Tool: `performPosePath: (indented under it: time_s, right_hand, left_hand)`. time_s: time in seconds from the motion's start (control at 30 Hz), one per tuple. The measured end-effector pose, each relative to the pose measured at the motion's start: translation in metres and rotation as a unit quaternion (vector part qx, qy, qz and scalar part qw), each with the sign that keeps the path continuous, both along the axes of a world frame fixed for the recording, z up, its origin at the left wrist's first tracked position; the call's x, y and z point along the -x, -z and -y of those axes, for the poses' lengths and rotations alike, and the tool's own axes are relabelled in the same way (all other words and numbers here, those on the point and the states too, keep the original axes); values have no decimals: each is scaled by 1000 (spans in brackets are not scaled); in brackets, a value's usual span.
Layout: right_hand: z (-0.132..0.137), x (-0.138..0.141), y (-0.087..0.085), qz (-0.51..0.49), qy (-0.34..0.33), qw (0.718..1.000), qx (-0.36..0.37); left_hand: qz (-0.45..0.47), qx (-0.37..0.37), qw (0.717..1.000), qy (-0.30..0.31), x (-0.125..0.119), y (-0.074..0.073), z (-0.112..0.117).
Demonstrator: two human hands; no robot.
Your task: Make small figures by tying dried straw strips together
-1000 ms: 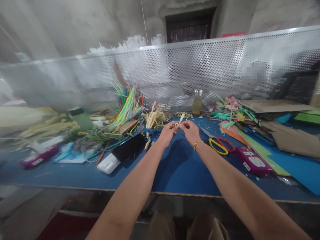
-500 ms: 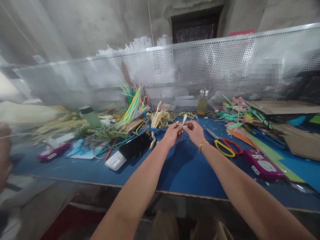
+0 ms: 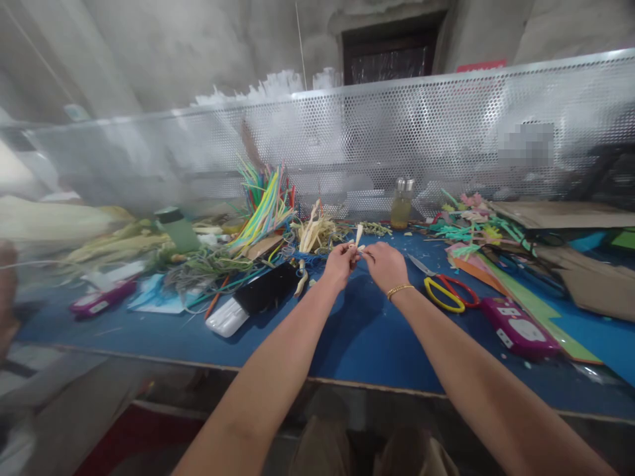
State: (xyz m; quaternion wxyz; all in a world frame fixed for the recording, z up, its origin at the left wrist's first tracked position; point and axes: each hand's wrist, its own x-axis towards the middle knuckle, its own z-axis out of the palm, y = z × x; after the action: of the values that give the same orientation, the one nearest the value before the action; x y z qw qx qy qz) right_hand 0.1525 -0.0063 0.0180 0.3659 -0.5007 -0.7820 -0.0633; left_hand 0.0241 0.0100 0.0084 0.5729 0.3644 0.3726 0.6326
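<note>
A pale straw-coloured strip stands up between my two hands above the middle of the blue table. My left hand is closed, pinching the strip near its lower end. My right hand, with a gold bracelet at its wrist, has its fingers pressed together against the same small spot; a little of the pale material shows at its fingertips. Scissors with one yellow and one red handle lie to the right of that hand. Behind the left hand is a bundle of similar pale strips.
A dark phone overlaps a white case to the left. Coloured stems stand behind. A glass bottle is by the perforated metal screen. A purple box and sheets lie right. A person's arm shows far left.
My right hand has rolled over, so its back now faces up, and its fingers have drawn closer to my left hand. The strip has shifted slightly left and stands more upright.
</note>
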Motion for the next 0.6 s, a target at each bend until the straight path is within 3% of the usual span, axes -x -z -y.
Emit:
performPosePath:
  time_s: [0.17, 0.33, 0.47, 0.6]
  right_hand:
    - [10, 11, -8, 98, 29, 995, -19]
    - [15, 7, -16, 96, -20, 991, -86]
    - [8, -2, -16, 61, -63, 990, -107]
    - [0, -9, -15, 46, -68, 995, -60]
  left_hand:
    - [-36, -28, 998, -45, 2, 3, -3]
    - [-147, -88, 982, -83, 5, 1, -4]
    - [-217, -119, 967, -55, 10, -4, -2]
    - [-285, -136, 949, -18, 16, -10, 1]
